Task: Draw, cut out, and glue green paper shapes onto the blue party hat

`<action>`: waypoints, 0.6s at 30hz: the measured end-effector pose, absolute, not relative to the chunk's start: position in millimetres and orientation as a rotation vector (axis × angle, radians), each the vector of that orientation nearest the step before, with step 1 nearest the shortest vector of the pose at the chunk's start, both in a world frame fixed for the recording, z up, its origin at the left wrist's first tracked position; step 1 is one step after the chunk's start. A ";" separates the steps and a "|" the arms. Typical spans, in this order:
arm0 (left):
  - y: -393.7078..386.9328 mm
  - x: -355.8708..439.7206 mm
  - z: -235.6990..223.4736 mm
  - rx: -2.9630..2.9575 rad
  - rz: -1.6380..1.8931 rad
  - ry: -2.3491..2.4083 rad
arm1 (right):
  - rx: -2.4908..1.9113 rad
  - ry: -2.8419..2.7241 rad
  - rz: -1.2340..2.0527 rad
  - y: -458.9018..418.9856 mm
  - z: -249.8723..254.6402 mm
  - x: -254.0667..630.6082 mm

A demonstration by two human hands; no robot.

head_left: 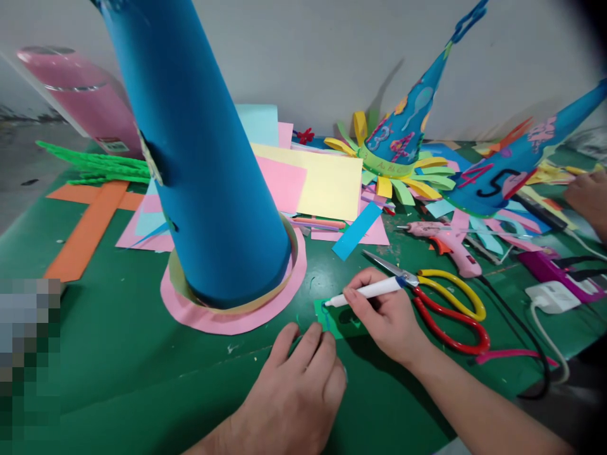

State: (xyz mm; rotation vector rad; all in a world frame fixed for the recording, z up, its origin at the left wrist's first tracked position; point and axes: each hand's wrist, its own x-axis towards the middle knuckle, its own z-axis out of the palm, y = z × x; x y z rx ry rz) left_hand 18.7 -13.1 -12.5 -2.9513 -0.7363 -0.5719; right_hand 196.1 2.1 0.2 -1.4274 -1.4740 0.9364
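My right hand [386, 313] is closed around a white marker [367, 292] with a blue end. Its tip touches a small piece of green paper [336, 322], where a thin blue line shows. With fingers bent, my left hand [308, 379] presses its fingertips on the near left edge of that paper, steadying it on the green table [190, 385]. Ahead of my left hand stands a tall blue paper cone hat [203, 170], its base inside a pink paper brim [232, 323]. Scissors [441, 303] with yellow and red handles lie right beside my right hand.
Two decorated cone hats [403, 133] [502, 167] stand at the back right. Nearby lie a pink glue gun [448, 243], a purple power strip [559, 275], paper sheets [332, 180], orange strips [92, 230] and green pipe cleaners [99, 165]. Another person's hand [590, 199] is at far right.
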 end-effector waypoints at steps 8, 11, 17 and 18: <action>-15.5 20.2 -12.6 -2.955 -0.534 -0.784 | -1.434 -1.483 0.952 0.9 -0.3 197.0; -15.7 19.4 -11.8 -2.961 -0.520 -0.784 | -1.440 -1.459 0.951 0.9 -1.2 197.3; -13.7 18.7 -9.7 -2.955 -0.533 -0.754 | -1.445 -1.474 0.923 1.9 0.1 196.6; -13.5 19.0 -9.3 -2.954 -0.530 -0.758 | -1.445 -1.483 0.912 1.9 0.3 196.7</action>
